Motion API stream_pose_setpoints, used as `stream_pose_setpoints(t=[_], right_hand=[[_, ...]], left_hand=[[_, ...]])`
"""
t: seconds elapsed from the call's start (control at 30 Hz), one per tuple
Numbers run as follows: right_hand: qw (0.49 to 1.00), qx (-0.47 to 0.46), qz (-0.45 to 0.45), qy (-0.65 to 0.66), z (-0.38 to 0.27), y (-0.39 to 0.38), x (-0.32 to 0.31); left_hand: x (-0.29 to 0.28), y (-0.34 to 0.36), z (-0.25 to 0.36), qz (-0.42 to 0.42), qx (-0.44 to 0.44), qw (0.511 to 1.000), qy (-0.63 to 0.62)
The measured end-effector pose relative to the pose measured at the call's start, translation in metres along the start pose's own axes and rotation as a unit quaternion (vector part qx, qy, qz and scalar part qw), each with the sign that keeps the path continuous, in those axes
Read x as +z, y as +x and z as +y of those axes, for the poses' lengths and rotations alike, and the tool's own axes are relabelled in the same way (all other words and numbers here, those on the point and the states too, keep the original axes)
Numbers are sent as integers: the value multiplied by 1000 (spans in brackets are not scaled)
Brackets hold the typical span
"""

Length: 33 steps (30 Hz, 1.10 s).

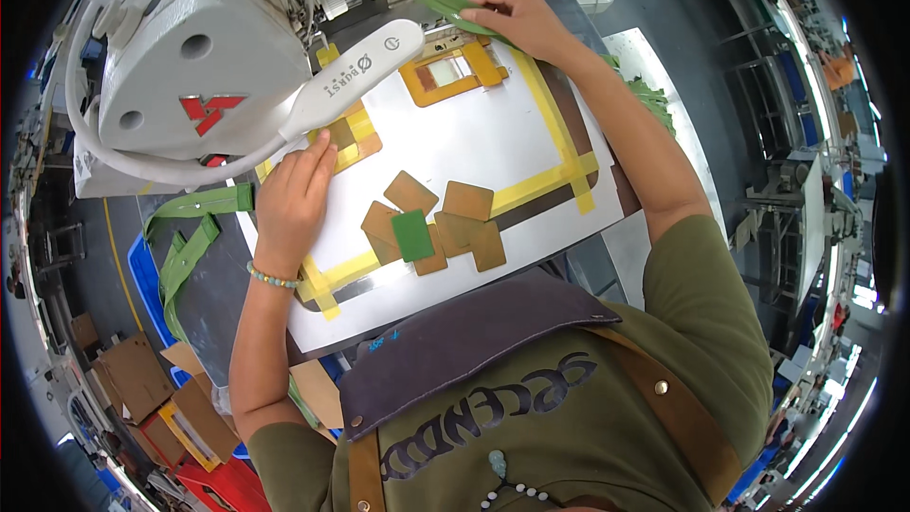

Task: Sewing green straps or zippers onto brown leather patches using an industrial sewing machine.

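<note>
In the head view, the right hand [527,25] pinches the green cloth [444,1] under its fingertips, likely light, limp and best held by an edge, while the left hand [296,192] lies flat, fingers nearly together, at a tan plate [369,145].

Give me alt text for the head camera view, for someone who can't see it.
A person's right hand grips green fabric beside a white machine, while the left hand rests its fingertips at a yellow-and-brown piece. Nearer the person, a green square overlaps brown squares on a white board edged with yellow tape.
</note>
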State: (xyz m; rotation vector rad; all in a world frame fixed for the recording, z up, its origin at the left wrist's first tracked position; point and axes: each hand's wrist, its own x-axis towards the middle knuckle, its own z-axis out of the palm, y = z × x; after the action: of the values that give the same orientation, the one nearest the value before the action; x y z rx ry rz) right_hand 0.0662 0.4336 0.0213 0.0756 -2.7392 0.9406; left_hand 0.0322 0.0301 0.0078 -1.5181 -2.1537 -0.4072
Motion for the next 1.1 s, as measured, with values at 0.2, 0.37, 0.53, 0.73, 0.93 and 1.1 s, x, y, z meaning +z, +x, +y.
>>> stream_pose_setpoints(t=[0.2, 0.37, 0.53, 0.73, 0.93, 1.1], right_hand=[[988, 10, -62, 140, -18, -2, 7], [979, 74, -12, 191, -37, 12, -2], [897, 174, 1, 408, -44, 27, -24], [882, -112, 288, 356, -12, 58, -120], [984, -67, 28, 164, -113, 19, -119], [930, -175, -309, 99, -133, 6, -17]], left_hand=[[0, 2, 1, 8, -4, 1000, -10], [1, -2, -2, -4, 8, 1000, 12], [-1, -2, -2, -19, 7, 1000, 18], [0, -2, -2, -3, -18, 1000, 24], [4, -4, -3, -4, -20, 1000, 23], [4, -9, -3, -7, -19, 999, 31]])
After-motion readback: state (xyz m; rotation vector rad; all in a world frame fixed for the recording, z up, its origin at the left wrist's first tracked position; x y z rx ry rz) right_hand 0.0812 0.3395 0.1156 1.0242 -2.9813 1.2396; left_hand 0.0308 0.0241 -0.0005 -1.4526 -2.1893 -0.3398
